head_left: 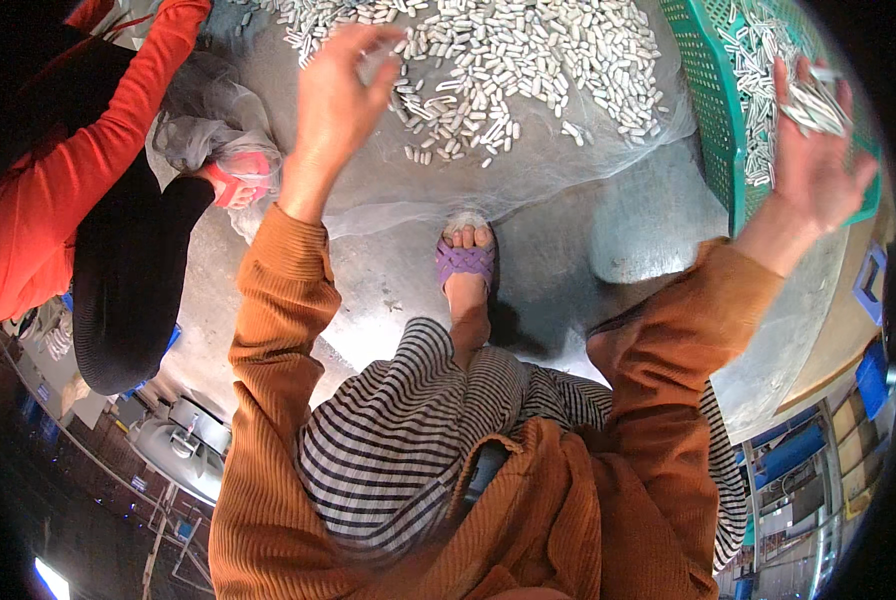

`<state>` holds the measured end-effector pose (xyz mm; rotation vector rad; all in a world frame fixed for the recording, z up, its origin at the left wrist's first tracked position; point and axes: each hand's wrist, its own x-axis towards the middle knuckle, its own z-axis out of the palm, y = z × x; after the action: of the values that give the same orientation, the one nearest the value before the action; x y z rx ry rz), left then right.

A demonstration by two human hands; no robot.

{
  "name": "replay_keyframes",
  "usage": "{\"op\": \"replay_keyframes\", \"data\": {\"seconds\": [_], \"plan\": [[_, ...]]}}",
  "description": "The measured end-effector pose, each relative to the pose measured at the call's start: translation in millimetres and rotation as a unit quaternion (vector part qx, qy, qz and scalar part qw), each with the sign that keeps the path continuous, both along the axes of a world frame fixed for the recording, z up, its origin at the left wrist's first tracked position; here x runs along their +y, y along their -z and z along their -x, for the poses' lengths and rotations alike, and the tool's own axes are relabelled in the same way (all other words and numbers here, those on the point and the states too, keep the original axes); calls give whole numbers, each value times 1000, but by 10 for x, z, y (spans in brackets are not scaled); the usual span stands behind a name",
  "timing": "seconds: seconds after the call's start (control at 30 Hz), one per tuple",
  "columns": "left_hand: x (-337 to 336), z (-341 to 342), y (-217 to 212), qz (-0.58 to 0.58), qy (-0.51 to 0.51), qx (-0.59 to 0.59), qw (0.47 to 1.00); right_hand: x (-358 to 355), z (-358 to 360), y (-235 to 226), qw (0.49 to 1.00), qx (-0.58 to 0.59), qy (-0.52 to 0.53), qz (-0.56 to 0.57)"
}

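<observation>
Small, pale, capsule-shaped pieces [528,60] lie in a wide, loose pile on a thin sheet at the top of the head view. My left hand [338,100] is raised by the pile's left side. Its thumb and fingers are apart and I see nothing between them, though the fingertips are slightly blurred. On the right, my right hand [813,175] is turned palm up over a green perforated basket [708,85]. A bunch of slim white pieces [815,108] lies across its fingers. More such pieces are inside the basket.
At left a co-worker's red sleeve [98,165] reaches toward the pile, with a pink sandal [240,180] and bunched netting [203,125] nearby. My foot in a purple sandal [465,262] stands at the sheet's near edge. A blue item [871,380] lies far right.
</observation>
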<state>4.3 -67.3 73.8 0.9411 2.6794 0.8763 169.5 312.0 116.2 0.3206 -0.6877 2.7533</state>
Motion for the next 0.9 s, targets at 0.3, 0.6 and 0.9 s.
{"op": "replay_keyframes", "data": {"seconds": [0.3,0.6,0.9], "plan": [[-213,-412,656,152,77,4,985,-683,-34,194,449,-385,328,-736],[-244,-69,311,-50,-23,-293,955,-2292,84,1173,419,-165,32,-893],[-320,659,-1371,-525,2,-140,839,-2016,57,953,593,-258,-10,-763]]}}
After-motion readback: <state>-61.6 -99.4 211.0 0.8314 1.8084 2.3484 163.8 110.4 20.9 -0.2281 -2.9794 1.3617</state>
